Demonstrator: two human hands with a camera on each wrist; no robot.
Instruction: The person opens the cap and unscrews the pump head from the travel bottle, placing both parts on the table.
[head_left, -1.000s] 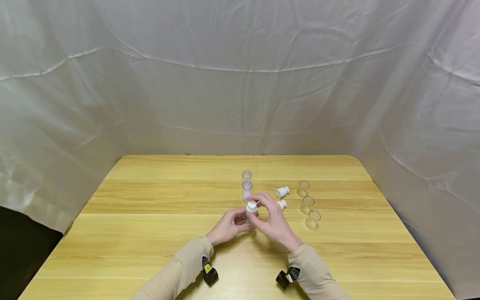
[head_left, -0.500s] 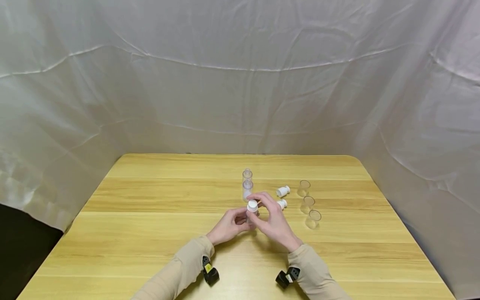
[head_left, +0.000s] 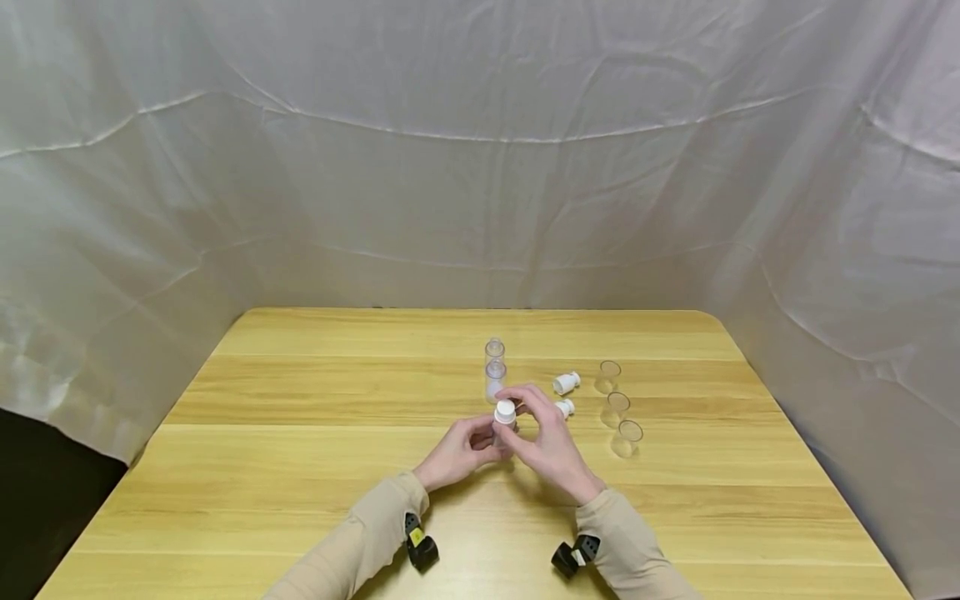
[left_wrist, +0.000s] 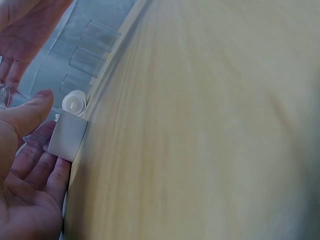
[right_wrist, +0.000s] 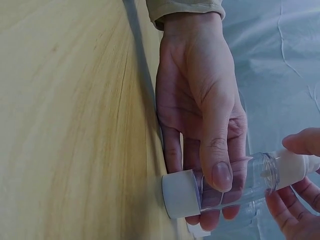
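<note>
In the head view, my left hand [head_left: 461, 454] grips a small clear bottle near the table's middle. Its transparent body [right_wrist: 260, 170] and white base [right_wrist: 181, 195] show in the right wrist view, the left thumb lying along the body. The base is close to the wooden tabletop, and in the left wrist view the white base [left_wrist: 68, 136] rests against the left fingers. My right hand [head_left: 547, 446] pinches the white pump head [head_left: 505, 412] at the bottle's top between thumb and fingers. The bottle's lower part is mostly hidden by the hands in the head view.
Two more clear bottles, one far [head_left: 494, 352] and one nearer [head_left: 495, 387], stand behind the hands. Two white pump heads, one farther [head_left: 566, 383] and one nearer [head_left: 565, 408], lie right of them. Three clear cups [head_left: 627, 439] form a row farther right on the wooden table [head_left: 300, 400].
Both hands keep their grip on the bottle and its pump head, with almost no movement. The view has shifted very slightly; everything else on the table stays in place.
</note>
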